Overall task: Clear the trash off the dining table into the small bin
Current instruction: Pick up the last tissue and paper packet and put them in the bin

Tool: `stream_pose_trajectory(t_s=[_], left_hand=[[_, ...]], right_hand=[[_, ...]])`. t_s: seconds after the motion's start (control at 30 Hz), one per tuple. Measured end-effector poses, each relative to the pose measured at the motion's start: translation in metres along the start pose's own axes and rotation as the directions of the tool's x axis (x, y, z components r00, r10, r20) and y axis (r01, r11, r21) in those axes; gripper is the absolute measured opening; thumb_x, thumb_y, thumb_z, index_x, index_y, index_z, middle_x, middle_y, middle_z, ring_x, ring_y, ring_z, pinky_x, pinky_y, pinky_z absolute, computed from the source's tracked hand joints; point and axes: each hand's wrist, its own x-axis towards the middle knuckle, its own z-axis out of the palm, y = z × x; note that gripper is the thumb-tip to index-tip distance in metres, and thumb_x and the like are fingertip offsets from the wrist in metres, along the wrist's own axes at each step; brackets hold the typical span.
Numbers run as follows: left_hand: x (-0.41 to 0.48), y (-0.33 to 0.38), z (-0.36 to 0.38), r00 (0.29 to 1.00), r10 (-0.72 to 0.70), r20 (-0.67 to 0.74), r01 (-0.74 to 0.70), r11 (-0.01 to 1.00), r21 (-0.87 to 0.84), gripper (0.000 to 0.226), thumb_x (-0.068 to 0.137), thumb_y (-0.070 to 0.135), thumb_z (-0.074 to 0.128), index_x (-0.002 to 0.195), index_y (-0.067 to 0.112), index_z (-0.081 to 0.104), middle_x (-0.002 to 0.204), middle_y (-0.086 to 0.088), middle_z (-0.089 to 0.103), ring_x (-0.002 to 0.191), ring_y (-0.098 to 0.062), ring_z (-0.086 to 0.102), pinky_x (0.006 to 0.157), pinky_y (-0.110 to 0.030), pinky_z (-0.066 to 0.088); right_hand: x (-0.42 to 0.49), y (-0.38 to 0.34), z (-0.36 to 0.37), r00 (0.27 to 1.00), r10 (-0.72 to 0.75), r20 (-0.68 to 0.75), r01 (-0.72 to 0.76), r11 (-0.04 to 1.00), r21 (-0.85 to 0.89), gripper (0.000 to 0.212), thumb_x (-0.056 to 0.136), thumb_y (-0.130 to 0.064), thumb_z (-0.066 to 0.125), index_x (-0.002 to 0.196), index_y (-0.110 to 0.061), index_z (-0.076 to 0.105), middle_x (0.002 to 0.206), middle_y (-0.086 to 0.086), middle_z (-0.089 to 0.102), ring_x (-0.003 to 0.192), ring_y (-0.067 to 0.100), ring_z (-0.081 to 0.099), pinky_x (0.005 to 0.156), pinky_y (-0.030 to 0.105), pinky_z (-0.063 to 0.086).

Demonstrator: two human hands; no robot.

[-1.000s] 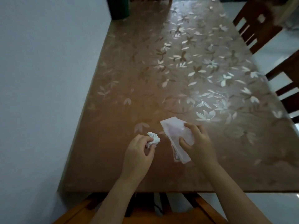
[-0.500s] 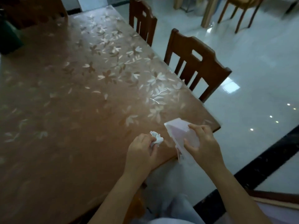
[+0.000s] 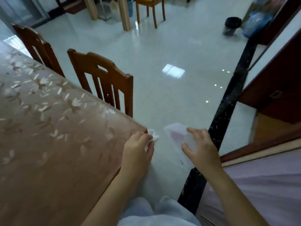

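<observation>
Trash is in both my hands. My left hand [image 3: 138, 149] pinches a small crumpled tissue [image 3: 154, 138] between the thumb and the curled fingers. The white ball sticks out past the fingertips, just beyond the corner of the surface [image 3: 48, 144].

My right hand [image 3: 202, 149] grips a flat translucent wrapper [image 3: 177, 133], with the thumb on one edge and the fingers curled over the other. The wrapper is over the floor [image 3: 162, 54], not over the surface. Its long axis runs from near me to away from me, leaning a little to the left. The far end, with a pale pink part inside, points ahead, and the near end, with small dark print, points back to me.

The small bin [image 3: 232, 26] is black and stands well apart on the floor at the upper right, just beside a blue bag [image 3: 255, 25]. A wooden chair [image 3: 104, 82] stands at the side of the surface, and a second chair [image 3: 35, 44] is behind it.

Compared with half a second ago, both hands hold the same things in the same way, and the wrapper keeps the same direction. Then both hands were above the corner of the surface. Now the right hand is beyond it and the left hand is at its very edge. The view has turned to the right, so the small bin is now in sight.
</observation>
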Motion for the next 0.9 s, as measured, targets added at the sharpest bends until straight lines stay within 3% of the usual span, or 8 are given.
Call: stream_pose_trajectory(t_s=[0.13,0.27,0.5,0.67,0.9], left_hand=[[0.042,0.014,0.032,0.997,0.055,0.049,-0.053,0.998,-0.025,0.015,0.069,-0.002,0.073,0.082,0.004,0.067,0.077,-0.011,0.066,0.066,-0.024,0.06,0.061,-0.025,0.047],[0.093,0.015,0.067,0.997,0.069,0.025,-0.067,0.995,-0.07,0.009,0.072,0.002,0.069,0.08,0.005,0.066,0.078,-0.011,0.065,0.065,-0.024,0.06,0.062,-0.022,0.044],[0.213,-0.007,0.112,0.999,0.03,-0.024,-0.033,0.993,-0.113,0.008,0.075,0.008,0.06,0.08,0.004,0.065,0.074,-0.008,0.062,0.064,-0.022,0.058,0.063,-0.026,0.043],[0.292,-0.019,0.119,0.996,-0.019,-0.086,0.011,0.996,-0.091,0.007,0.073,0.006,0.061,0.078,0.005,0.065,0.074,-0.008,0.062,0.062,-0.021,0.058,0.063,-0.021,0.042],[0.376,-0.033,0.142,0.988,-0.1,-0.117,0.094,0.994,-0.056,0.01,0.076,0.013,0.057,0.079,0.007,0.065,0.074,-0.008,0.063,0.062,-0.023,0.058,0.061,-0.029,0.043]], right_hand=[[0.022,0.026,-0.016,0.996,0.068,-0.057,-0.069,0.998,-0.014,0.043,0.079,-0.02,0.065,0.12,-0.016,0.052,0.109,0.008,0.049,0.076,0.015,0.05,0.057,0.017,0.033],[0.069,0.043,-0.027,0.992,0.096,-0.077,-0.099,0.995,-0.026,0.043,0.079,-0.02,0.064,0.12,-0.016,0.052,0.112,0.008,0.049,0.082,0.021,0.055,0.063,0.022,0.035],[0.212,0.061,-0.035,0.999,0.035,-0.041,-0.037,0.998,-0.045,0.045,0.079,-0.021,0.064,0.122,-0.018,0.05,0.115,0.006,0.048,0.089,0.023,0.056,0.071,0.024,0.042],[0.31,0.056,-0.034,0.999,-0.042,-0.003,0.042,0.998,-0.048,0.043,0.079,-0.023,0.064,0.121,-0.02,0.05,0.112,0.004,0.049,0.079,0.02,0.056,0.066,0.028,0.047],[0.414,0.074,-0.028,0.997,-0.064,0.048,0.064,0.998,0.006,0.044,0.079,-0.022,0.064,0.12,-0.021,0.05,0.111,0.003,0.048,0.082,0.02,0.057,0.067,0.028,0.046]])
